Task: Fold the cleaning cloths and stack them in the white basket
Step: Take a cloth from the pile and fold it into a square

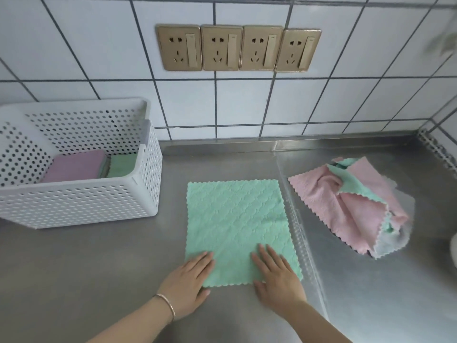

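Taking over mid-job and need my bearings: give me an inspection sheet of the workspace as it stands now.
Surface: steel counter, with a raised seam right of the green cloth.
Job's things: green cloth spread flat, unfolded; white basket at left holds a folded purple cloth and a folded green one; pile of loose pink, green and grey cloths at right.
Clutter: nothing seen.
Hands: left hand and right hand rest flat on the green cloth's near corners, fingers straight.
Cables: nothing seen.
Surroundings: white tiled wall, four sockets, nothing plugged in.
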The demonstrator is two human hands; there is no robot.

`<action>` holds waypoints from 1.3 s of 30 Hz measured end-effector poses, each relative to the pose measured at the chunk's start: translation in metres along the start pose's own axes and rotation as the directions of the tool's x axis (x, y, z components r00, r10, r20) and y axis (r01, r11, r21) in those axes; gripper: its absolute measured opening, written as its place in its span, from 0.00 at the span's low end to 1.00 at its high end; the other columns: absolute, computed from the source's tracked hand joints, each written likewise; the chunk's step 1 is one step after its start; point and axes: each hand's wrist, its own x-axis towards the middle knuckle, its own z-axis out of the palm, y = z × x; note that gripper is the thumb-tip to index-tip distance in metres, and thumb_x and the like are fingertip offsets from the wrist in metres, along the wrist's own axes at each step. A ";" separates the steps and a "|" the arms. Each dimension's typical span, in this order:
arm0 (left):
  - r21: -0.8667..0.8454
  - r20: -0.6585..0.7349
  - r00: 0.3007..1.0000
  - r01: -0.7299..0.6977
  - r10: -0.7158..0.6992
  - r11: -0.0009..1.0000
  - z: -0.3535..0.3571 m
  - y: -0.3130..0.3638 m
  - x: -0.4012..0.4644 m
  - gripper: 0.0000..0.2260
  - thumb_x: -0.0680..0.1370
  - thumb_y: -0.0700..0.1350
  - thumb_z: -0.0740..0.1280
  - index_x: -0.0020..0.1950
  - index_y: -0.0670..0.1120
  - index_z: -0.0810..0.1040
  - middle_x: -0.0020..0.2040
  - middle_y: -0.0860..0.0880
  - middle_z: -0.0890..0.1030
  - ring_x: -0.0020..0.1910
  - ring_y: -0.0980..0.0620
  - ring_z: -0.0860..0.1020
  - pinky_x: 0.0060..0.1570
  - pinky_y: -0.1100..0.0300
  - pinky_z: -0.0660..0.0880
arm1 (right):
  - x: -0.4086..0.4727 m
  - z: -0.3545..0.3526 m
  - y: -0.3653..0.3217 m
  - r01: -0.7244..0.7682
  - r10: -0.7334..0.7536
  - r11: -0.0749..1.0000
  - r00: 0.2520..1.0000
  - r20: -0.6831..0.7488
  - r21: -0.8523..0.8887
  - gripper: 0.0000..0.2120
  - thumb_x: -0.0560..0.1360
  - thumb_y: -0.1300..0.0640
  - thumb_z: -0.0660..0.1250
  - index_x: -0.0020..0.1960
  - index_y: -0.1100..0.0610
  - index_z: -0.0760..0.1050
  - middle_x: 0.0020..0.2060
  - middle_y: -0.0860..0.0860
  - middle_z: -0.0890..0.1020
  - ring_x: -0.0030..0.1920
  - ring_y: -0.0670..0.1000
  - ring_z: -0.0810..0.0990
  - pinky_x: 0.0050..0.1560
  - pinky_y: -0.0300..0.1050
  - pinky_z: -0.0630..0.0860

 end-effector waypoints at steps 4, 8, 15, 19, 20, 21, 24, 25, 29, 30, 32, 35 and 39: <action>-0.032 -0.118 0.993 -0.010 0.007 0.999 -0.004 -0.001 -0.002 0.21 0.67 0.41 0.54 0.56 0.46 0.76 0.56 0.50 0.82 0.59 0.53 0.72 0.36 0.65 0.80 | -0.008 -0.001 0.007 0.011 -0.011 0.999 1.000 -0.021 0.033 0.27 0.57 0.53 0.73 0.57 0.54 0.81 0.59 0.51 0.80 0.59 0.52 0.79 0.51 0.47 0.80; -0.060 -0.127 0.992 0.013 -0.020 0.998 -0.010 -0.002 -0.005 0.21 0.65 0.40 0.54 0.47 0.50 0.84 0.48 0.54 0.84 0.48 0.56 0.83 0.38 0.65 0.79 | -0.012 -0.006 0.007 -0.021 0.023 0.999 0.997 -0.068 0.028 0.34 0.47 0.66 0.78 0.53 0.55 0.82 0.54 0.51 0.83 0.53 0.52 0.83 0.46 0.44 0.81; -0.461 -0.090 0.896 0.349 -0.435 0.816 -0.022 -0.006 -0.011 0.15 0.76 0.35 0.63 0.55 0.51 0.81 0.55 0.57 0.80 0.57 0.57 0.77 0.58 0.63 0.71 | -0.016 -0.019 0.036 -0.385 0.425 0.876 0.901 -0.087 0.290 0.21 0.67 0.69 0.62 0.55 0.54 0.81 0.58 0.47 0.80 0.60 0.53 0.77 0.55 0.47 0.74; -0.585 -0.010 0.869 0.395 -0.494 0.708 -0.041 -0.011 -0.020 0.14 0.77 0.45 0.63 0.49 0.66 0.78 0.40 0.71 0.78 0.46 0.58 0.80 0.44 0.71 0.70 | -0.017 -0.044 0.047 -0.460 0.526 0.635 0.846 0.089 0.621 0.12 0.73 0.63 0.64 0.50 0.50 0.82 0.49 0.49 0.80 0.52 0.51 0.76 0.47 0.41 0.69; -0.597 0.008 0.868 0.403 -0.497 0.694 -0.043 -0.015 -0.021 0.17 0.76 0.46 0.63 0.43 0.71 0.76 0.36 0.74 0.77 0.44 0.59 0.80 0.42 0.73 0.69 | -0.018 -0.051 0.048 -0.442 0.504 0.602 0.856 0.112 0.665 0.09 0.74 0.61 0.65 0.47 0.51 0.81 0.44 0.47 0.80 0.47 0.49 0.76 0.45 0.41 0.68; -0.600 0.027 0.869 0.410 -0.495 0.687 -0.049 -0.017 -0.024 0.20 0.77 0.45 0.64 0.39 0.74 0.74 0.35 0.76 0.75 0.42 0.59 0.79 0.41 0.75 0.68 | -0.019 -0.058 0.050 -0.433 0.476 0.569 0.867 0.149 0.699 0.05 0.74 0.58 0.66 0.44 0.53 0.80 0.38 0.47 0.78 0.42 0.48 0.75 0.41 0.42 0.68; -0.576 0.106 0.879 0.435 -0.464 0.692 -0.058 -0.018 -0.032 0.19 0.77 0.43 0.64 0.47 0.71 0.69 0.31 0.75 0.73 0.39 0.55 0.77 0.36 0.72 0.67 | -0.021 -0.067 0.058 -0.456 0.403 0.556 0.879 0.254 0.695 0.12 0.74 0.55 0.67 0.40 0.64 0.74 0.29 0.49 0.72 0.32 0.48 0.69 0.34 0.43 0.63; -0.575 0.133 0.882 0.441 -0.453 0.690 -0.065 -0.017 -0.034 0.18 0.77 0.44 0.64 0.48 0.71 0.66 0.29 0.73 0.74 0.37 0.55 0.76 0.36 0.69 0.67 | -0.020 -0.071 0.059 -0.474 0.370 0.586 0.878 0.304 0.657 0.12 0.74 0.57 0.67 0.37 0.63 0.73 0.29 0.49 0.71 0.31 0.47 0.68 0.33 0.41 0.62; -0.551 0.264 0.859 0.507 -0.438 0.663 -0.067 -0.018 -0.039 0.18 0.78 0.45 0.63 0.31 0.64 0.71 0.26 0.60 0.73 0.27 0.61 0.68 0.31 0.69 0.62 | -0.016 -0.074 0.060 -0.473 0.248 0.760 0.845 0.474 0.445 0.12 0.76 0.56 0.63 0.35 0.50 0.67 0.32 0.44 0.72 0.33 0.41 0.69 0.33 0.34 0.63; -0.544 0.282 0.850 0.523 -0.444 0.656 -0.066 -0.018 -0.038 0.17 0.78 0.44 0.63 0.30 0.58 0.69 0.26 0.56 0.71 0.27 0.60 0.66 0.31 0.68 0.62 | -0.014 -0.074 0.060 -0.463 0.232 0.780 0.840 0.491 0.422 0.11 0.76 0.55 0.63 0.35 0.50 0.68 0.33 0.44 0.72 0.34 0.41 0.69 0.34 0.34 0.63; -0.535 0.299 0.831 0.554 -0.470 0.638 -0.065 -0.019 -0.034 0.15 0.78 0.44 0.62 0.32 0.50 0.64 0.28 0.52 0.66 0.28 0.58 0.62 0.30 0.66 0.60 | -0.007 -0.076 0.058 -0.452 0.218 0.776 0.846 0.486 0.439 0.08 0.77 0.57 0.62 0.39 0.55 0.72 0.35 0.47 0.74 0.36 0.45 0.71 0.34 0.34 0.64; -0.575 0.284 0.795 0.588 -0.536 0.569 -0.067 -0.022 -0.025 0.14 0.78 0.42 0.61 0.34 0.47 0.63 0.29 0.52 0.66 0.30 0.55 0.61 0.29 0.65 0.60 | 0.009 -0.079 0.051 -0.449 0.235 0.751 0.866 0.441 0.483 0.07 0.77 0.60 0.60 0.41 0.57 0.74 0.36 0.49 0.76 0.38 0.47 0.72 0.33 0.32 0.64; -0.584 0.252 0.722 0.644 -0.645 0.493 -0.071 -0.028 -0.010 0.14 0.78 0.42 0.61 0.32 0.49 0.64 0.29 0.53 0.69 0.29 0.56 0.64 0.29 0.67 0.61 | 0.034 -0.079 0.042 -0.498 0.331 0.703 0.861 0.386 0.508 0.04 0.77 0.58 0.59 0.46 0.51 0.71 0.42 0.52 0.77 0.42 0.51 0.74 0.34 0.34 0.66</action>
